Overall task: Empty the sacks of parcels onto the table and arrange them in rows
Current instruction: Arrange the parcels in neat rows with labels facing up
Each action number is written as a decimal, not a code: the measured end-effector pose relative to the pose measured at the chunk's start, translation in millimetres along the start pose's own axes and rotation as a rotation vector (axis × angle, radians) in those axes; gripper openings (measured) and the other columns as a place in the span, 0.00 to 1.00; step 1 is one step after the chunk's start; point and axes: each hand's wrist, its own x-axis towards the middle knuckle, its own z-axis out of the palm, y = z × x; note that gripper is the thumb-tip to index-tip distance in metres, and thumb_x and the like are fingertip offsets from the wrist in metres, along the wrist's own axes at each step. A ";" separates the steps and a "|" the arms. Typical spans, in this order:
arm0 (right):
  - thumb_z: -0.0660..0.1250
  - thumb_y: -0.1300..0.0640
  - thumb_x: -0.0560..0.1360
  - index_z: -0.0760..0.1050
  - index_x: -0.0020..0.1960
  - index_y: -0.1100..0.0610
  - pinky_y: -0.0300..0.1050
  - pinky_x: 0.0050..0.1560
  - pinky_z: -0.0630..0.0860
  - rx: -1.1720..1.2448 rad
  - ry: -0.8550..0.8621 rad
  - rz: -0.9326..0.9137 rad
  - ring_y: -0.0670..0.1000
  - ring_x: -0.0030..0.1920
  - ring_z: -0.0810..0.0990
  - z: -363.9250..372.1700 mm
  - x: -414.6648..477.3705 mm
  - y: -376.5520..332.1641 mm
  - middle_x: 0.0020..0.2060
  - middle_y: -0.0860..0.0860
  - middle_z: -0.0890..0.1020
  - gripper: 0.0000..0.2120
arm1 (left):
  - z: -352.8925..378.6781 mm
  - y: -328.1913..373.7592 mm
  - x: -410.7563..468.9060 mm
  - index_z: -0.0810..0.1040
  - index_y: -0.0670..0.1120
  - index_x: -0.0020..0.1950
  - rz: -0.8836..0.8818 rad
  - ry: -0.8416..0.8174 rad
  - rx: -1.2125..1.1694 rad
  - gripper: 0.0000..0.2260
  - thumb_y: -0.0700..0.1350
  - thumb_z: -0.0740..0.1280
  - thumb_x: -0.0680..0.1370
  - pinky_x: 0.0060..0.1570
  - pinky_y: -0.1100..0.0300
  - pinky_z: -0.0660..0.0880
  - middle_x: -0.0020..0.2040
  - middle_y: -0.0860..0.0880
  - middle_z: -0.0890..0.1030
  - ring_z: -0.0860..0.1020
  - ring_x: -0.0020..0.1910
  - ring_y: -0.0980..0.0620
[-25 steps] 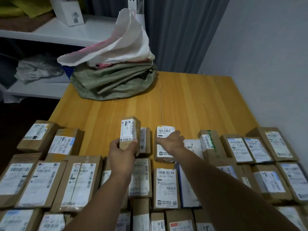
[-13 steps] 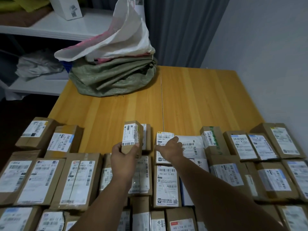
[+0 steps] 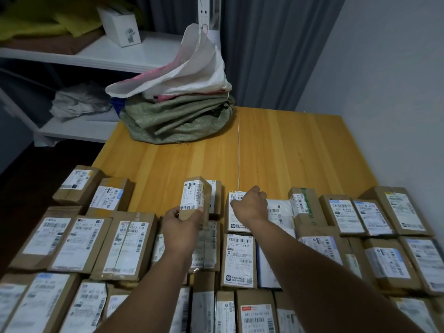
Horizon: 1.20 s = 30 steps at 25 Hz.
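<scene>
Left grip [image 3: 182, 227] still clasps small box [image 3: 195, 198]; right grip [image 3: 252, 203] stays, seemingly curled on labelled parcel [image 3: 236, 222].

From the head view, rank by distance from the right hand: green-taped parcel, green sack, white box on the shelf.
1. Green-taped parcel, just right of the right hand.
2. Green sack, far end of the table, left.
3. White box, upper shelf, farthest back.
</scene>
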 end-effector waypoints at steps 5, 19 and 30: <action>0.69 0.53 0.77 0.73 0.61 0.61 0.53 0.57 0.76 0.276 -0.173 -0.126 0.57 0.54 0.77 -7.3 -29.1 -33.2 0.55 0.55 0.75 0.16 | -13.1 22.4 -24.8 0.71 0.43 0.69 0.045 -0.001 0.000 0.24 0.47 0.74 0.76 0.40 0.61 0.74 0.52 0.51 0.81 0.80 0.46 0.55; 0.71 0.65 0.76 0.80 0.52 0.58 0.43 0.37 0.82 0.561 -0.337 -0.107 0.48 0.34 0.83 55.5 -61.7 -109.8 0.41 0.52 0.84 0.07 | -89.4 40.9 33.1 0.78 0.50 0.62 -0.090 -0.079 0.073 0.30 0.61 0.73 0.64 0.56 0.40 0.79 0.49 0.49 0.86 0.84 0.49 0.45; 0.77 0.37 0.62 0.74 0.60 0.55 0.51 0.56 0.76 -0.264 -0.196 -0.314 0.57 0.57 0.76 145.9 -0.5 -175.8 0.55 0.54 0.79 0.34 | -132.5 42.1 125.3 0.80 0.40 0.43 -0.241 -0.131 0.124 0.09 0.44 0.75 0.70 0.47 0.40 0.81 0.37 0.40 0.83 0.83 0.39 0.39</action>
